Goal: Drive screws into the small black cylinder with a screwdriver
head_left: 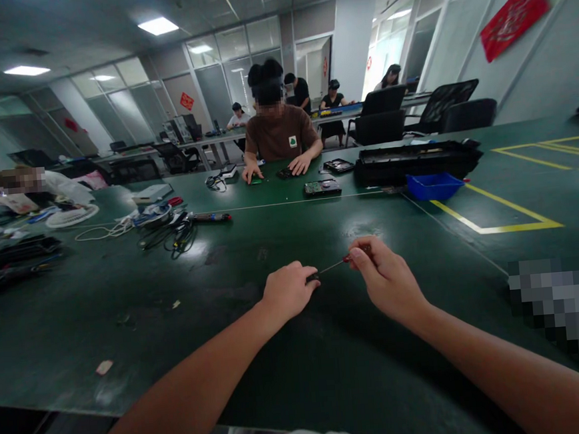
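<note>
- Holding a thin metal screwdriver with a red handle [334, 265] just above the dark green table [186, 305], between 2 hands.
- The left hand [289, 289] is a closed fist around the tip end.
- The right hand [385, 279] pinches the red handle.
- I think the tip is being fitted; next needs a gentle, straight push.

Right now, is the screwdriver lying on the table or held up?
Held up: the screwdriver spans between left hand and right hand, above the table.

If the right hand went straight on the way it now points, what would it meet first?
The right hand points left along the thin screwdriver it pinches, so it would probably meet the left hand first, closed on the tool's other end.
</note>
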`<action>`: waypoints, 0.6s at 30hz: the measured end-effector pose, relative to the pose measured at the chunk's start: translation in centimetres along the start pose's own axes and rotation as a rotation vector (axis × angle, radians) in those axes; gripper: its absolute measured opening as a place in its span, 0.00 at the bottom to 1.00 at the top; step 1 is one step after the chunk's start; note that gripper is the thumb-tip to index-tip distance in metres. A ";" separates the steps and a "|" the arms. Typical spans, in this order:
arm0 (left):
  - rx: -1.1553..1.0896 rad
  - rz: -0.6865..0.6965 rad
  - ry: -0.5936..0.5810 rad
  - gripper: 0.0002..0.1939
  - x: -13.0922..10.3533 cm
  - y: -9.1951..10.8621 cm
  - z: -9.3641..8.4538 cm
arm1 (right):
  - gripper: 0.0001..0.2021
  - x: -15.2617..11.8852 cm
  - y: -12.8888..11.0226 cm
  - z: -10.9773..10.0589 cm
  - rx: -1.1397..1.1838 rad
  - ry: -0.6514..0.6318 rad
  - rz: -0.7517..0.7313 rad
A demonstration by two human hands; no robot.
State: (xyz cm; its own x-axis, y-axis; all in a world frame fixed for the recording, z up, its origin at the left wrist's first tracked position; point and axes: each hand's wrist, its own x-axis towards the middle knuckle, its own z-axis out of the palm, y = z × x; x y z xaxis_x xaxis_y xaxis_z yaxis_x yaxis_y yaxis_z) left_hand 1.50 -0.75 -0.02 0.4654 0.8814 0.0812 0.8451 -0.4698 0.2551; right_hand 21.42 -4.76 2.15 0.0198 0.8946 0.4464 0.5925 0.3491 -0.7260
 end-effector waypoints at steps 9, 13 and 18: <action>-0.149 -0.002 0.000 0.14 0.2 -1.1 -0.7 | 0.12 0.0 -0.2 -0.1 0.010 -0.035 0.006; -0.549 -0.182 0.034 0.14 0.2 -3.2 -2.6 | 0.12 0.0 -0.2 -0.2 0.011 -0.053 0.006; -1.018 -0.363 0.204 0.13 -0.1 -7.2 -5.6 | 0.12 0.0 0.1 -0.1 0.020 -0.069 0.008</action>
State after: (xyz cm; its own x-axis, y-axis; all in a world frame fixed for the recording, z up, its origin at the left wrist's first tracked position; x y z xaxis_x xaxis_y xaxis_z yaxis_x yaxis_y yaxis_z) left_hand -6.10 2.83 3.53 0.1018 0.9945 -0.0259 0.2672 -0.0022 0.9636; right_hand 21.52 -4.76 2.15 -0.0320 0.9141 0.4041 0.5765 0.3471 -0.7397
